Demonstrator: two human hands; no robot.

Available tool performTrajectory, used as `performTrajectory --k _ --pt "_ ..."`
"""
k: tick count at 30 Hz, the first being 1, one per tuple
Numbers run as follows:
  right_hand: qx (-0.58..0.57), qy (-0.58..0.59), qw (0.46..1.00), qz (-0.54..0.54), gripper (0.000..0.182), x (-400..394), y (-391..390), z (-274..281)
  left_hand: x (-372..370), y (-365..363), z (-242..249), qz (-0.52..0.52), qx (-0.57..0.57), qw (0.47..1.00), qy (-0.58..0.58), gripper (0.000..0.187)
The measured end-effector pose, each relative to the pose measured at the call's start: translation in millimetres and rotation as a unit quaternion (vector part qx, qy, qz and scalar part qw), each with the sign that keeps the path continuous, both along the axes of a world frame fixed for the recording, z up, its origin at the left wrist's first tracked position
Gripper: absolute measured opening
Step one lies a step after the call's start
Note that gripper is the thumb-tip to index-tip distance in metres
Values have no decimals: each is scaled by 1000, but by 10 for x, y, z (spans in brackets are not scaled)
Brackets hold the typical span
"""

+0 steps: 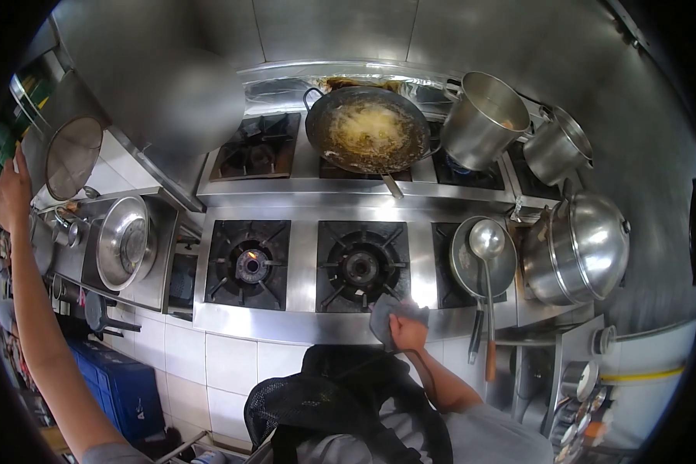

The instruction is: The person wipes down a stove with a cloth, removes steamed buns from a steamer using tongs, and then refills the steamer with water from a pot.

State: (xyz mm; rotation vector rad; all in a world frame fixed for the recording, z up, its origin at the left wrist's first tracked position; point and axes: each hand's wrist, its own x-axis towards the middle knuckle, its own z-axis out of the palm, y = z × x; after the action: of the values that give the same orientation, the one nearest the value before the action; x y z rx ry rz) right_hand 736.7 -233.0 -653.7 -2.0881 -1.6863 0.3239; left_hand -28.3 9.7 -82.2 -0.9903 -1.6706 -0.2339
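My right hand [407, 332] is closed on a grey cloth [384, 315] at the front edge of the stove [301, 326], just below the middle front burner [359, 267]. My left arm stretches far out to the left, and my left hand [13, 189] is raised beside a round mesh strainer [73, 158], with a finger pointing up. Whether it touches anything is unclear. A small flame burns on the left front burner [252, 265]. Food bubbles in oil in a dark wok [325, 139] on the back row.
Two tall steel pots [472, 127] [553, 151] stand at the back right. A ladle [487, 240] rests across a pan [460, 267] at the front right, beside a domed steel pot [595, 240]. A steel basin [127, 243] sits on the left counter, above a blue crate [124, 390].
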Motion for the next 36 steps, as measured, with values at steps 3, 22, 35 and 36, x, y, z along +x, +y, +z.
performTrajectory --k 3,22,35,36 --pt "-12 2 1000 -6 44 -1 -3 4 2 7 -1 -1 0 1000 0 44" --pt "-25 7 1000 -11 46 14 -2 -13 -17 -5 -3 -8 -1 1000 -4 50" --pt "-31 3 1000 1 49 26 3 -20 -98 22 3 -19 -2 1000 -11 58" --pt "-35 0 999 -5 47 19 9 -17 -117 20 16 -21 -3 1000 -13 59"
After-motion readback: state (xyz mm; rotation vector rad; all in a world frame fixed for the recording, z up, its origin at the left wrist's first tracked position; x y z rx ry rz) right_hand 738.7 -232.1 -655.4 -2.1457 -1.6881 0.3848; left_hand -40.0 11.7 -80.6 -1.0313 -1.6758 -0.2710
